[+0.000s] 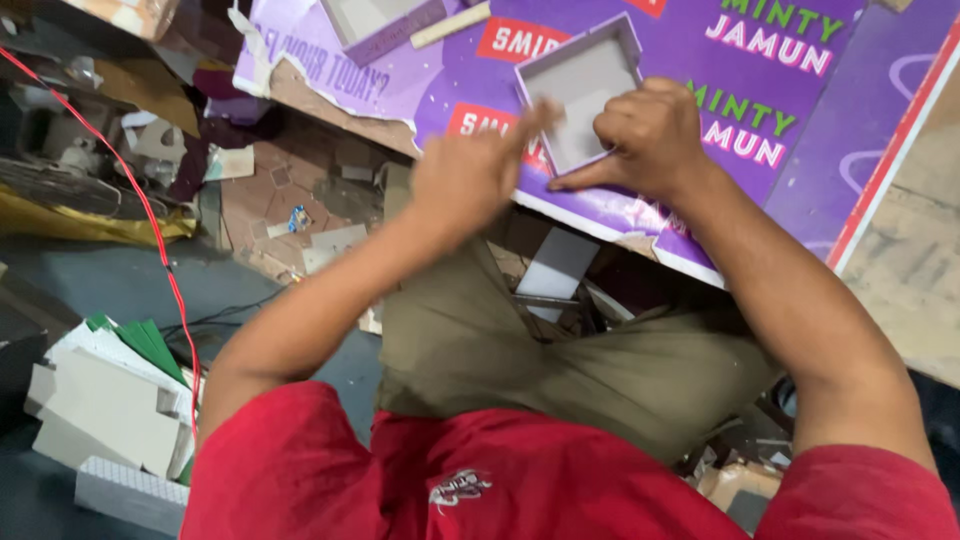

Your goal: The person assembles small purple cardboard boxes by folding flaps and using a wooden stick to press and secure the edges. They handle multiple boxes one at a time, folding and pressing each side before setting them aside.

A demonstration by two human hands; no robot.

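A small shallow purple box with a grey inside (580,88) lies on a purple printed board (760,110) in front of me. My right hand (650,135) rests on the box's near right edge, fingers curled and pressing down on it. My left hand (478,170) is blurred, just left of the box, with its fingers reaching to the box's near left corner. Neither hand lifts the box. I sit with my knees under the board.
A second purple box (375,22) and a pale strip (450,24) lie farther back on the board. A stack of grey cardboard sheets with green paper (110,400) sits on the floor at left. A red cable (150,220) crosses the cluttered floor.
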